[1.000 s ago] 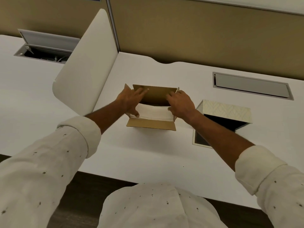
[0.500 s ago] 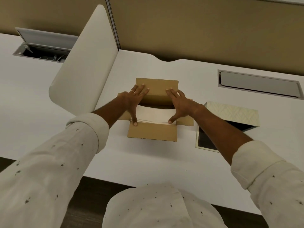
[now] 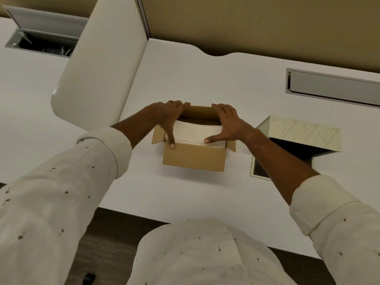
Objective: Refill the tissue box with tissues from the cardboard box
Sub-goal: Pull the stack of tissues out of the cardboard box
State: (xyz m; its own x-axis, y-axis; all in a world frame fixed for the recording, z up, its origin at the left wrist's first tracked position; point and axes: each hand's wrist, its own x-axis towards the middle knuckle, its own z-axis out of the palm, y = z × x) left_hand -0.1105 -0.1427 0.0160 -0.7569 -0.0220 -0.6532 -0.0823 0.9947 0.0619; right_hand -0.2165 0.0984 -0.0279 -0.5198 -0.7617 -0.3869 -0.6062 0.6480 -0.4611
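Since half a second ago the flaps of the cardboard box (image 3: 193, 156) stand further apart: the near flap, which was folded out flat toward the person, now hangs down the front wall, and both thumbs have slid onto the near rim. The stack of tissues (image 3: 198, 133) is exposed across most of the opening. Judgement: the opening step is about done, and the tissues can be gripped next.

Left hand (image 3: 167, 118): palm down over the left end of the box, fingers (image 3: 176, 104) spread and reaching to the far flap, thumb stretched back to the near rim at the left corner. It spans the opening but closes on nothing; it presses rather than grips.

Right hand (image 3: 228, 122): mirror pose at the right end, fingers on the far flap, thumb lying across the tissues' near edge. Also spread wide, holding nothing.

Both forearms extend straight from rolled white sleeves.

The tissues lie between the two thumbs and beneath both palms, not yet lifted. The tissue box (image 3: 304, 134) stands on the table (image 3: 185, 194) just beside the right wrist, on its outer side, open and dark inside; no tissues visible in it, so the refill has not begun.
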